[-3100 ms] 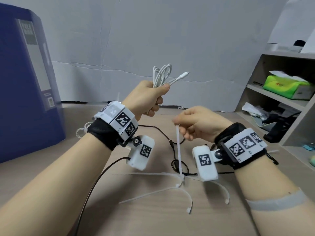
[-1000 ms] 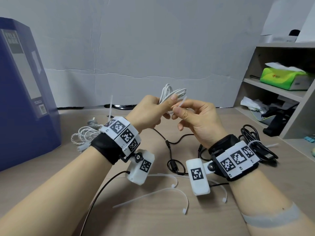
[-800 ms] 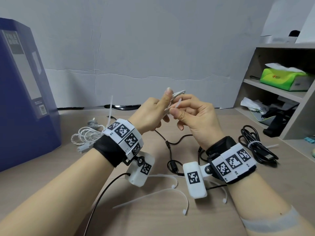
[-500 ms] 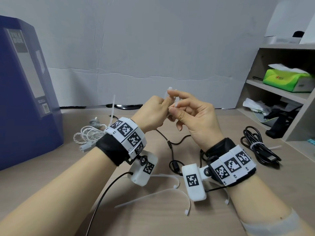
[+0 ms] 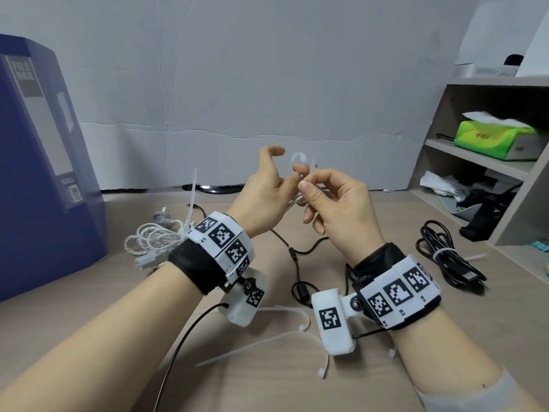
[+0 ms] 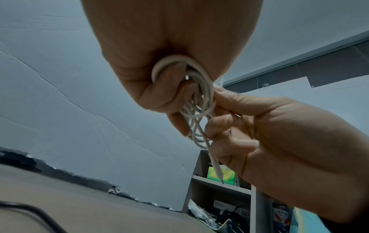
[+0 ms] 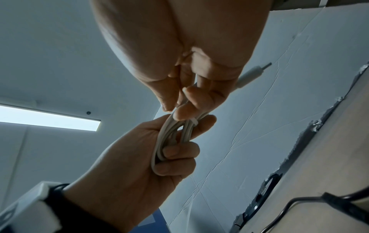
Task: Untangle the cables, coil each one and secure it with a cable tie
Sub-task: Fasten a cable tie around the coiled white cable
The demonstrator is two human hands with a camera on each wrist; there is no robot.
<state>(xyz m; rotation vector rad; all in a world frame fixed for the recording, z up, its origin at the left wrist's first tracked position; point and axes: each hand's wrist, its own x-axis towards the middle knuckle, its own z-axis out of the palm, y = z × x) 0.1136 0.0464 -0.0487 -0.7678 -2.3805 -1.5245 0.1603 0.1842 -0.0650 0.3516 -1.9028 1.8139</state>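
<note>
Loose ties (image 5: 269,341) lay on the desk (image 5: 490,337) nearest, below both wrists. Above them the left hand (image 5: 261,194) curled its lower fingers (image 7: 179,153) round the white coil (image 7: 169,137), thumb and forefinger spread. The right hand (image 5: 335,203) pinched a tie (image 5: 300,162) looped at its fingertips (image 5: 309,193). The cable looked light, limp and springy, best gripped across all strands beside the tie. Only the right wrist view showed the tie's head (image 7: 194,122) against the strands; only the left showed the dangling plug (image 6: 216,168). Beyond, two bundles (image 5: 448,257) lay tied.
</note>
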